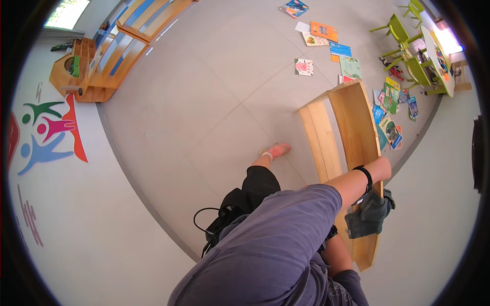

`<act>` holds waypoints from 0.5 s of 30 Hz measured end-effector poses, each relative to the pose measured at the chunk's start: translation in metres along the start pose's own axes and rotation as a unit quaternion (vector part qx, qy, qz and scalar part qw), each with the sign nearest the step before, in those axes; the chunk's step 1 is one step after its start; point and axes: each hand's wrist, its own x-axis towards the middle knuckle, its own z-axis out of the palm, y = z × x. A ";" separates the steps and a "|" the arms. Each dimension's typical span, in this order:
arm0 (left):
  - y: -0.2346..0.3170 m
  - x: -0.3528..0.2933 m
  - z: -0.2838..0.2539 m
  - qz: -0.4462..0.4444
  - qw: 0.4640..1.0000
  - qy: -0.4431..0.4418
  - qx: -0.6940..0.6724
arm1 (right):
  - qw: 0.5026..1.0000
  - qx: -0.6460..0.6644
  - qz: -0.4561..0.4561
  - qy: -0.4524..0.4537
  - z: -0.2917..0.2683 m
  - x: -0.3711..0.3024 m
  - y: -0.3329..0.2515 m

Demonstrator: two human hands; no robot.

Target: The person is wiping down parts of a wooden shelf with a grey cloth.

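My left arm reaches across a pale wooden shelf unit (357, 122), which stands at an angle beside me. My left hand (381, 168) is at the board along its right side, the wrist bent and the fingers hidden from view. A black band circles that wrist. Just below it, a dark grey-green cloth (368, 218) hangs in folds over the near part of the shelf unit. My right forearm (338, 255) comes up from below with a black band at its wrist. The right hand itself is hidden behind my left arm, so what it touches cannot be seen.
Picture books (324, 31) lie scattered on the grey tiled floor beyond the shelf, with another heap of books (390, 97) along the right wall. Green chairs (395, 30) surround a white table (436, 58). A wooden rack (135, 33) stands far left.
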 end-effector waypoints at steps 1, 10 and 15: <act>0.004 0.003 -0.003 0.015 1.000 -0.014 0.008 | 1.000 0.000 -0.001 0.007 -0.004 -0.003 -0.001; 0.007 0.006 0.001 0.015 0.999 -0.025 0.020 | 1.000 -0.028 -0.003 0.002 -0.003 0.006 -0.012; 0.010 0.011 0.001 0.029 0.999 -0.029 0.023 | 0.999 -0.048 -0.018 -0.007 -0.002 0.017 -0.016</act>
